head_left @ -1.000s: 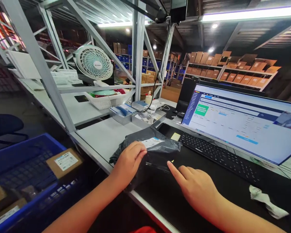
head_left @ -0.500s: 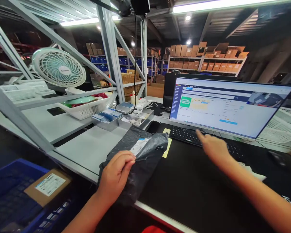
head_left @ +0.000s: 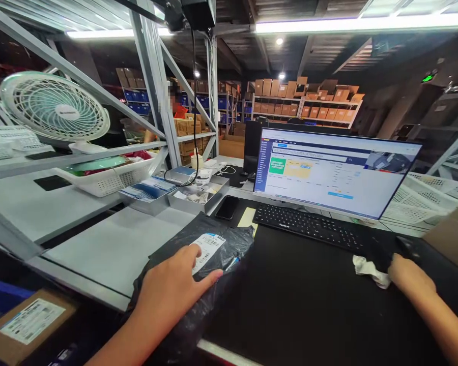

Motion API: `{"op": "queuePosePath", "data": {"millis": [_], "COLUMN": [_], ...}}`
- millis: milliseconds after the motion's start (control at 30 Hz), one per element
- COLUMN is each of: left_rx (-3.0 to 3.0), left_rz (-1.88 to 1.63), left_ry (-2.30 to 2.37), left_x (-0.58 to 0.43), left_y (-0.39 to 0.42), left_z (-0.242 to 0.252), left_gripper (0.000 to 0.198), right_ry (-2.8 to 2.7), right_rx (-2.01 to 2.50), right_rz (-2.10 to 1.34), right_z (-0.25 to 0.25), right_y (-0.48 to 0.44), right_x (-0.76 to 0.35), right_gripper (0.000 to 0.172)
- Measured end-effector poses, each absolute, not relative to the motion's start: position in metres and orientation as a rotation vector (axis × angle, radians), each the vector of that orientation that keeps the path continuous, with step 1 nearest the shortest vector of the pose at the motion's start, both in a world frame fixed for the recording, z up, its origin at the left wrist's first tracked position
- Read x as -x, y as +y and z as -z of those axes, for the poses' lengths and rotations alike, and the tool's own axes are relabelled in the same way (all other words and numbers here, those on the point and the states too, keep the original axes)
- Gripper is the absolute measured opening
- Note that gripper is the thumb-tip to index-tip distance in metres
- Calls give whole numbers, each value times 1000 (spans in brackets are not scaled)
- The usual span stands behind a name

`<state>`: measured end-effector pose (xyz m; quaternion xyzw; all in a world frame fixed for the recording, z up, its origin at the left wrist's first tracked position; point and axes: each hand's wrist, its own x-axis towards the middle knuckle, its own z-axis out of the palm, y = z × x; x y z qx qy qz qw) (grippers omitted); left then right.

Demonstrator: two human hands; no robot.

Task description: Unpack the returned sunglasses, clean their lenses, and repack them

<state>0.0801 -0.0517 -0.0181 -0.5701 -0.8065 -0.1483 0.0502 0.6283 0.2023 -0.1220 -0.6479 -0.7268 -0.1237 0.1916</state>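
Black bag low in the middle of the frame, on the front edge of the worktop, partly hanging over. White label face up on top of the bag. Left hand flat on the bag, fingers loose and a little spread, one fingertip touching the near edge of the label, not gripping. Right hand well apart at the lower right, just beside a crumpled white tissue and by a dark thing, maybe a mouse. Too dark there to tell if curled round it or only resting. Keyboard and screen higher up, between the two hands.

Probably best like this: press down softly with the flat hand to stop a slide off the edge. Pull the bag a bit further onto the worktop. Smooth the shiny plastic around the label to flatten the bars. Lift the fingertip off the label to leave it bare. Look from label to screen and check one against the other. Mind the phone and the yellow note just above the bag: no bumping.
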Motion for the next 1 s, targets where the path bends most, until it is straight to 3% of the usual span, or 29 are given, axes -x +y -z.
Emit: {"op": "queuePosePath", "data": {"millis": [100, 167, 300, 433, 667, 833, 1000], "left_rx": [1903, 1975, 2010, 1975, 2043, 1750, 1319], "left_rz": [211, 84, 80, 216, 348, 354, 334], "left_ry": [-2422, -2419, -2344, -2188, -1946, -2047, -2297], "left_x": [-95, -99, -98, -90, -72, -29, 31], "left_y": [-52, -51, -50, -51, -57, -65, -81], "left_z": [14, 14, 14, 8, -1, -6, -3], "left_gripper": [30, 24, 25, 23, 20, 22, 28], "right_ry": [-2171, -2281, -2473, -2650, -2252, -2304, -2762], "right_rx": [1912, 1741, 926, 205, 250, 99, 190], "right_rz": [380, 473, 274, -124, -799, -844, -422], "right_z": [107, 85, 43, 41, 56, 60, 82], "right_y": [203, 191, 126, 60, 31, 34, 55], "right_x": [-581, -529, -402, -299, -219, -235, -296], "right_gripper": [32, 25, 34, 51, 22, 9, 36]}}
